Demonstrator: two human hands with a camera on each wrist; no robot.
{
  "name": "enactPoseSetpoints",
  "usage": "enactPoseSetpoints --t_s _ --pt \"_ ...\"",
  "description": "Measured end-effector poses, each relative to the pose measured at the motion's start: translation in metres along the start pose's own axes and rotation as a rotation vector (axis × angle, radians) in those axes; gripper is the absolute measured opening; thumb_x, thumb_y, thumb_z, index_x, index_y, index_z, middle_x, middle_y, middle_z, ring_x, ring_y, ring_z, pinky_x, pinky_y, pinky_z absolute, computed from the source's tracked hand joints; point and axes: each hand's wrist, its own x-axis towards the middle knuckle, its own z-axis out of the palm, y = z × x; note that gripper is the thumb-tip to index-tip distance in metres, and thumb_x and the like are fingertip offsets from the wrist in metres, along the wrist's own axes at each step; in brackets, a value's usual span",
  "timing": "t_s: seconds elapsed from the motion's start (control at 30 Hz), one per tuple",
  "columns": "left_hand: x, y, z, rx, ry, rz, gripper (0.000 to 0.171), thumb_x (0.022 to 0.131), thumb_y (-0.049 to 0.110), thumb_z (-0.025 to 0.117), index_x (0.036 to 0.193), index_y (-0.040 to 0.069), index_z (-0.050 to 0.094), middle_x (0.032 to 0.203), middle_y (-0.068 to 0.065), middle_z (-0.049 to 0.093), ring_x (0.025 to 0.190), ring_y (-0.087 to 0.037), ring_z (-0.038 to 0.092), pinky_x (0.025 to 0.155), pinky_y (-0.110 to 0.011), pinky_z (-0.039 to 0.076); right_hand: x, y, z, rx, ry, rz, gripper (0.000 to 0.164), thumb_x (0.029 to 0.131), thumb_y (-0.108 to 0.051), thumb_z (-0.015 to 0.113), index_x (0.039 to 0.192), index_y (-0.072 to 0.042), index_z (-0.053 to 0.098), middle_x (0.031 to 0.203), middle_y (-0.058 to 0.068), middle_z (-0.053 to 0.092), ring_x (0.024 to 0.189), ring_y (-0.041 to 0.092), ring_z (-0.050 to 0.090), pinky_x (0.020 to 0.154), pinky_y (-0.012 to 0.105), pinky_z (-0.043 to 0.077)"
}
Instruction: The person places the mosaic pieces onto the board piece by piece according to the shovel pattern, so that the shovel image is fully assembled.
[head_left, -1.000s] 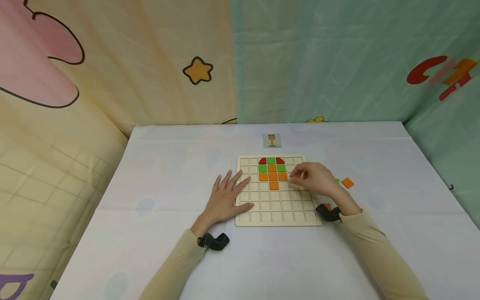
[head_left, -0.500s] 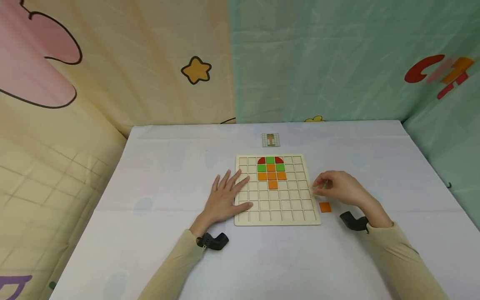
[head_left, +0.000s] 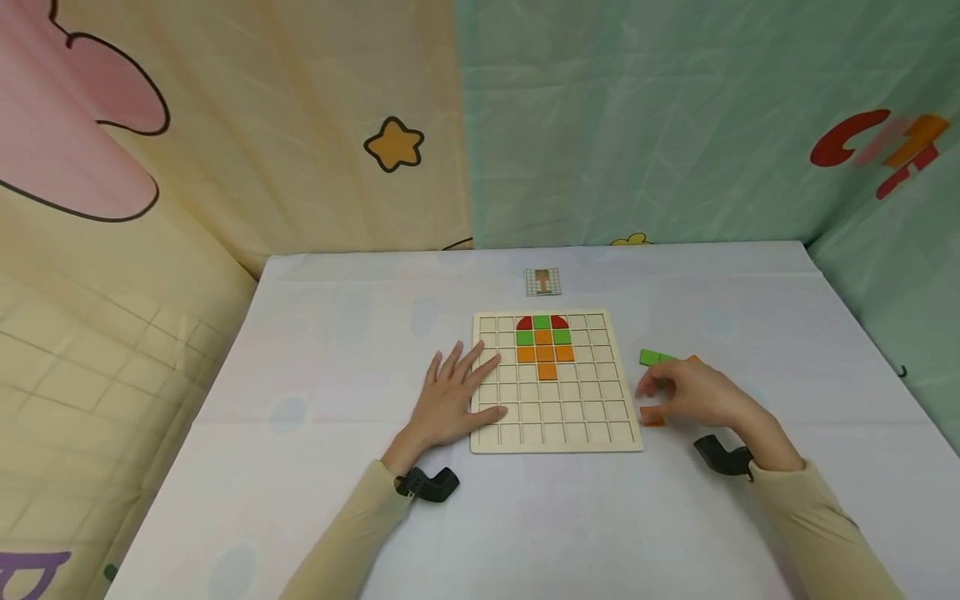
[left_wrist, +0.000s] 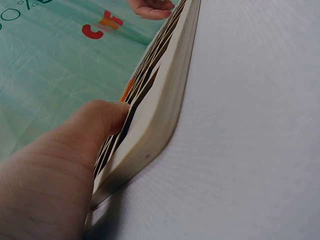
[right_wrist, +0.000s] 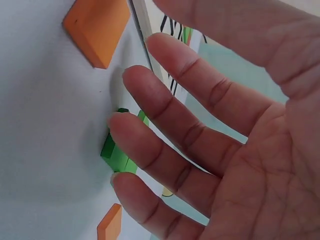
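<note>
Orange is what my right hand (head_left: pixel 693 396) is hovering over: one orange tile (head_left: pixel 651 416) sits on the counter (head_left: pixel 337 350) just under the fingertips, right-centre of the head view. From the right wrist view the grip is wide, fingers (right_wrist: pixel 165 125) spread and relaxed, holding nothing; I can't tell if they actually touch the tile. That same view shows the tile at upper left (right_wrist: pixel 97 27), a green tile (right_wrist: pixel 117 152) just past the fingertips, and a second orange tile (right_wrist: pixel 110 225) at the bottom edge. In the head view the green tile (head_left: pixel 654 357) lies a bit above the hand, with the second orange one mostly hidden behind the knuckles.

My left hand (head_left: pixel 453 396) lies flat at centre frame, fingers straight and splayed, pressing on the left edge of the wooden grid board (head_left: pixel 600 433). The left wrist view shows the thumb (left_wrist: pixel 100 120) resting on the board's rim (left_wrist: pixel 165 100), so that grip is open too, nothing pinched.

On the board, upper middle cells hold a small pattern (head_left: pixel 543 346): red half-rounds with green on the top row, green and orange below, a row of orange, then one orange square under that.

Further up the counter, above the board, lies a little reference card (head_left: pixel 543 282). Printed fabric sheets (head_left: pixel 300 125) hang all around.
</note>
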Motion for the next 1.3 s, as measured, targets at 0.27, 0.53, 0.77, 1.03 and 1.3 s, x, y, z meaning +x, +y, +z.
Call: enactPoseSetpoints --t_s 0.27,0.53,0.77,1.03,1.3 --pt "-0.0001 -0.0010 0.0029 0.004 -0.001 -0.006 0.077 0.088 0.061 0.051 0.151 0.023 0.029 0.157 -0.004 0.014 0.143 -0.031 0.003 0.110 -0.052 -0.003 -0.0031 0.0034 0.0025 0.011 -0.035 -0.012 0.026 0.073 -0.023 0.082 0.092 -0.015 0.067 0.086 -0.003 0.058 0.075 0.014 0.049 0.066 0.030 0.042" --pt "0.0001 -0.0026 0.0033 0.006 -0.005 -0.009 0.077 0.088 0.061 0.050 0.151 0.023 0.028 0.157 -0.004 0.014 0.143 -0.031 0.003 0.110 -0.052 -0.004 -0.0019 0.0026 0.0036 0.035 -0.052 -0.018 0.021 0.074 -0.020 0.081 0.088 -0.013 0.067 0.079 -0.005 0.057 0.071 0.014 0.048 0.062 0.029 0.041" --pt "0.0004 -0.0030 0.0038 0.004 0.006 0.000 0.077 0.087 0.061 0.051 0.151 0.023 0.030 0.157 -0.004 0.015 0.143 -0.032 0.004 0.110 -0.052 -0.003 -0.0023 0.0054 0.0057 0.047 -0.058 -0.032 0.019 0.075 -0.018 0.081 0.085 -0.013 0.066 0.077 -0.006 0.057 0.070 0.014 0.048 0.061 0.028 0.040" --pt "0.0005 -0.0035 0.0050 0.003 0.023 0.011 0.076 0.087 0.060 0.052 0.150 0.022 0.031 0.157 -0.005 0.016 0.142 -0.033 0.005 0.110 -0.053 -0.002 -0.0033 0.0064 0.0072 0.048 -0.066 -0.066 0.021 0.077 -0.018 0.079 0.085 -0.014 0.060 0.075 -0.005 0.052 0.069 0.013 0.045 0.061 0.027 0.037" --pt "0.0007 -0.0039 0.0058 0.004 0.023 0.006 0.076 0.087 0.061 0.051 0.150 0.023 0.030 0.157 -0.004 0.016 0.143 -0.032 0.005 0.110 -0.053 -0.002 -0.0066 0.0099 0.0089 0.077 -0.065 -0.076 0.025 0.079 -0.023 0.078 0.088 -0.013 0.057 0.074 -0.004 0.049 0.069 0.011 0.046 0.060 0.025 0.038"
